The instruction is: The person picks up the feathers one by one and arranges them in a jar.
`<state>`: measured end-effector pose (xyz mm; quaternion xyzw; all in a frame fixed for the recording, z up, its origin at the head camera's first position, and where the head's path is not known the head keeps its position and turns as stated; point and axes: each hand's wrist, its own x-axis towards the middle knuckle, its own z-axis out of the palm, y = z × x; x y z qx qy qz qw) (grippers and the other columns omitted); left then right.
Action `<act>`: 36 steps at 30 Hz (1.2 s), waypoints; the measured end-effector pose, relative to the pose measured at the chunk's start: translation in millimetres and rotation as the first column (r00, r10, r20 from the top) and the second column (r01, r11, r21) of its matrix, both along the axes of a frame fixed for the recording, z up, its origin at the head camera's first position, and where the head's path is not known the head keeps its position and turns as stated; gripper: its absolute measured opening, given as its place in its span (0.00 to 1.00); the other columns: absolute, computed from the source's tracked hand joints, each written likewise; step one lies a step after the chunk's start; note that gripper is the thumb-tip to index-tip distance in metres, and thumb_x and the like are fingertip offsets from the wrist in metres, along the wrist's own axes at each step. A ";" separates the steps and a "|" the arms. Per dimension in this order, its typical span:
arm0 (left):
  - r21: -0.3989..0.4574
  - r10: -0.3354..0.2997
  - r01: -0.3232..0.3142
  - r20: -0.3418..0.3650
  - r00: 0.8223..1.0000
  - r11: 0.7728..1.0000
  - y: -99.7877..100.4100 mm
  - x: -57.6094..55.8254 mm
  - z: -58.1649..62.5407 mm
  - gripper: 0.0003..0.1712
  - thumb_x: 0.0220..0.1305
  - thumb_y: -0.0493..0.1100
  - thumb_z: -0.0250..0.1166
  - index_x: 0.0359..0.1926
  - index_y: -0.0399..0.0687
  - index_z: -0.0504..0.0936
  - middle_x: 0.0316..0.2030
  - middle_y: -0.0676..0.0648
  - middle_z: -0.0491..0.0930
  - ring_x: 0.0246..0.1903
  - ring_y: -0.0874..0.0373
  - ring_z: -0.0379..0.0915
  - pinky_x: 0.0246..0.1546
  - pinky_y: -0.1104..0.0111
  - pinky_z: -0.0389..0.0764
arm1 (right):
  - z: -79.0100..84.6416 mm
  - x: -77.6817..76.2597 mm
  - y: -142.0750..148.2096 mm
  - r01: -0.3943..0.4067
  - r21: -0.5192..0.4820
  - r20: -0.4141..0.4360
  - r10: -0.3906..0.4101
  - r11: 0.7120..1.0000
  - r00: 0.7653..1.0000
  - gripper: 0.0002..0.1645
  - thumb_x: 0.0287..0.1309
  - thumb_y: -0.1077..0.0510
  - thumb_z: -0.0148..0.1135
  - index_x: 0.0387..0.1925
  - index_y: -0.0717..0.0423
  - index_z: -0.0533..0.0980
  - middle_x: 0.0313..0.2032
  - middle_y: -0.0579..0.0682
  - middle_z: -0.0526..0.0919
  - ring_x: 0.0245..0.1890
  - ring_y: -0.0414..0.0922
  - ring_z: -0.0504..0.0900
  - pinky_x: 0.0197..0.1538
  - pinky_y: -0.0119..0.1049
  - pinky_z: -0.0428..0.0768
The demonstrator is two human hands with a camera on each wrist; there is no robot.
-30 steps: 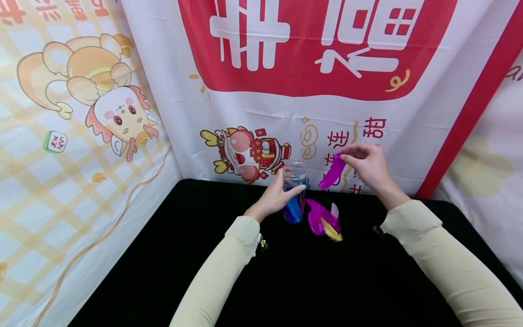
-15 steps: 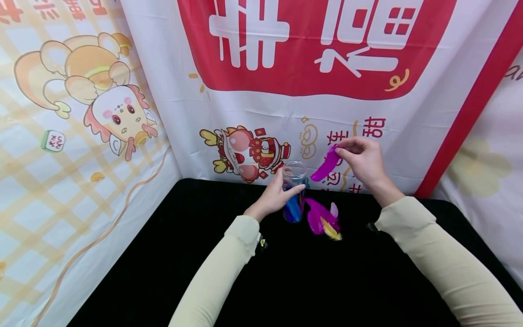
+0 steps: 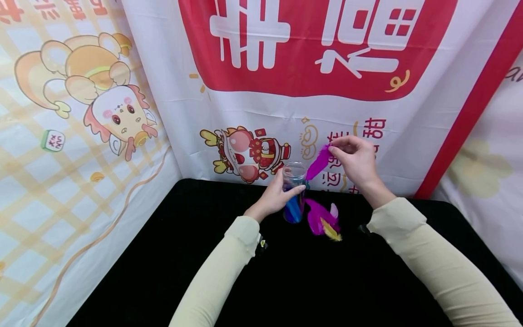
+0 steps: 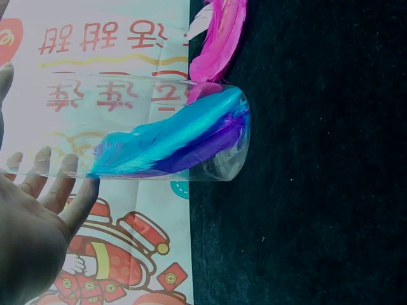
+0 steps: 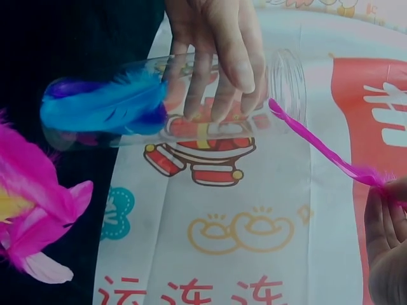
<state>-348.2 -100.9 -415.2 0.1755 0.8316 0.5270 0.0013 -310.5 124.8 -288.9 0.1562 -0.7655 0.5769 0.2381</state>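
Note:
My left hand [image 3: 275,195] grips a clear, open-topped cylindrical jar [image 3: 294,171], which stands upright at the back of the black table. Blue feathers [image 4: 165,143] and purple feathers [image 4: 200,149] lean inside its lower part. Between thumb and fingertips, my right hand [image 3: 359,165] pinches a magenta feather [image 3: 318,163] by one end. Its free end hangs down beside the jar's mouth, overlapping the rim in the right wrist view. Right of the jar lies a small pile of magenta feathers [image 3: 320,217], with a yellow feather [image 3: 332,230] and a pale pink feather [image 3: 334,210].
The black tabletop [image 3: 310,281] reaches out in front of both forearms. A white and red printed cloth [image 3: 249,106] hangs right behind the jar. At the left stands a yellow-checked cloth wall [image 3: 81,181].
My right hand has moved left with the magenta feather, bringing the feather's free end up to the jar's rim. The left hand, the jar and the feather pile have stayed in place.

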 end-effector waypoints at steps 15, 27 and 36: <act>-0.014 0.002 -0.002 0.016 1.000 1.000 0.8 2.0 1.0 0.40 0.71 0.59 0.65 0.74 0.53 0.57 0.65 0.41 0.69 0.65 0.47 0.70 0.66 0.52 0.72 | 7.9 -5.1 -7.3 -0.013 -0.024 -0.028 0.013 1.000 1.000 0.11 0.62 0.68 0.68 0.44 0.73 0.82 0.35 0.60 0.88 0.31 0.36 0.84 0.38 0.25 0.79; -0.012 0.006 -0.005 0.017 1.000 1.000 1.2 1.9 0.6 0.43 0.70 0.62 0.65 0.75 0.53 0.56 0.66 0.44 0.68 0.65 0.48 0.70 0.66 0.53 0.72 | -6.4 -33.6 -13.8 -0.072 -0.006 -0.078 0.071 0.997 0.994 0.10 0.63 0.64 0.70 0.43 0.67 0.84 0.35 0.56 0.88 0.33 0.36 0.85 0.37 0.26 0.80; 0.021 -0.005 0.005 0.008 1.000 1.000 1.4 3.3 -0.1 0.48 0.69 0.64 0.64 0.79 0.54 0.51 0.70 0.44 0.66 0.67 0.48 0.68 0.67 0.54 0.70 | -7.8 -34.4 -26.0 -0.085 0.157 -0.151 0.109 0.984 0.983 0.09 0.64 0.63 0.69 0.44 0.64 0.85 0.39 0.60 0.89 0.36 0.42 0.87 0.40 0.24 0.81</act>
